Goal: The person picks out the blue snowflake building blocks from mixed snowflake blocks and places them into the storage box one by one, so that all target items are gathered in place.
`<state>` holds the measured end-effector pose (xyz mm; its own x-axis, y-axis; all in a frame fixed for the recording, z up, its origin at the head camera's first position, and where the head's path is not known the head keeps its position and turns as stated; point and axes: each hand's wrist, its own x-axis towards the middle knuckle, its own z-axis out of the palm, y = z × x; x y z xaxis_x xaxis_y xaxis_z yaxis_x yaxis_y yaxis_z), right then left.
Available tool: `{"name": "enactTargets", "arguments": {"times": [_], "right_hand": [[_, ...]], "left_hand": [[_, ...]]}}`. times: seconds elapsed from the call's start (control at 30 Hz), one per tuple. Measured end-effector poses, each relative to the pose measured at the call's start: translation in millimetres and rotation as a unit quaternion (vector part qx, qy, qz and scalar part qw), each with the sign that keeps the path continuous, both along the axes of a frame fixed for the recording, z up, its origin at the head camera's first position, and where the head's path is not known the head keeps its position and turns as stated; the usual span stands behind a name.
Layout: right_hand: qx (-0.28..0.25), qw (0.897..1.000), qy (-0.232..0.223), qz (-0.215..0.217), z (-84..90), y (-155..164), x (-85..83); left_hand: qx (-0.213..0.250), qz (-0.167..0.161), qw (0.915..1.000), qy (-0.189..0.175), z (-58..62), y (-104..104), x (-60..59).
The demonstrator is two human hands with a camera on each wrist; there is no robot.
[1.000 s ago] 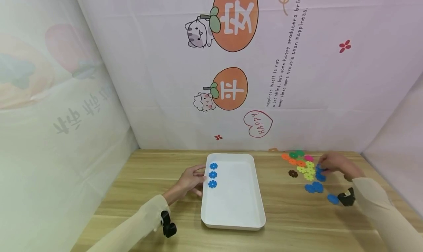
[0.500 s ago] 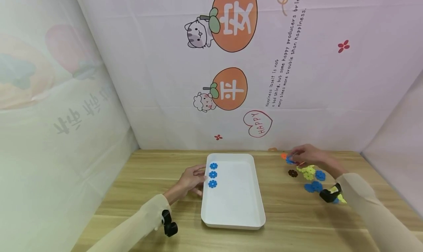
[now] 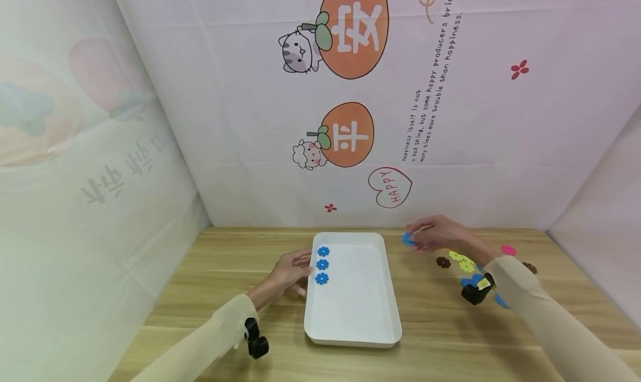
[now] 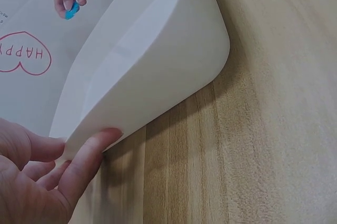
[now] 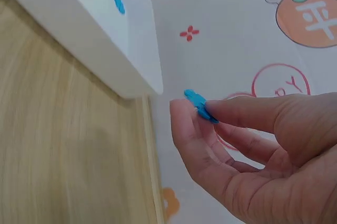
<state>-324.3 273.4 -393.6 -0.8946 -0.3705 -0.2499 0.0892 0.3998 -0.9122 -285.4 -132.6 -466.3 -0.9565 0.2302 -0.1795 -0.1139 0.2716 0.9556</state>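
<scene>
My right hand [image 3: 442, 234] is over the table to the right of the white tray [image 3: 355, 315]. Between thumb and fingertips it pinches a blue snowflake disc [image 5: 199, 105], a flat plastic piece with a notched edge, seen nearly edge-on in the right wrist view. At the tray's left side, my left hand [image 3: 289, 272] holds the wall, with the thumb [image 4: 50, 149] at the rim and a finger along the outside. Three blue snowflake discs lie in a column in the tray's upper left, the middle one [image 3: 323, 264] between the others.
Loose discs lie on the right of the table, partly hidden by my right arm: yellow ones [image 3: 467, 266], a brown one [image 3: 443, 262], a pink one [image 3: 508, 251] and several blue ones. A printed cloth wall [image 3: 250, 120] stands behind the table.
My right hand has moved left from the loose discs toward the tray, bringing a blue snowflake disc with it. A pink disc now lies farther right. The left hand and tray have stayed put.
</scene>
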Motion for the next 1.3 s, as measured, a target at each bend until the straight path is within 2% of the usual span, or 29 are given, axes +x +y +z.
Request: {"name": "enactTargets", "arguments": {"times": [0.43, 0.73, 1.13, 1.3], "right_hand": [[-0.021, 0.999, -0.005, 0.031, -3.5, -28, -7.0], [-0.024, 0.998, -0.050, 0.017, -4.6, -66, -10.7], [-0.005, 0.997, -0.070, 0.031, -14.2, -117, -7.2], [0.026, 0.996, -0.066, 0.048, -20.3, -133, -4.1]], "left_hand": [[0.002, -0.001, 1.0000, -0.001, 1.1, 2, 0.5], [-0.004, -0.002, 1.0000, 0.001, -0.1, 2, 1.0], [0.003, -0.001, 1.0000, 0.004, 0.4, 2, 0.9], [0.009, -0.002, 1.0000, 0.002, -0.9, 1, 0.1]]}}
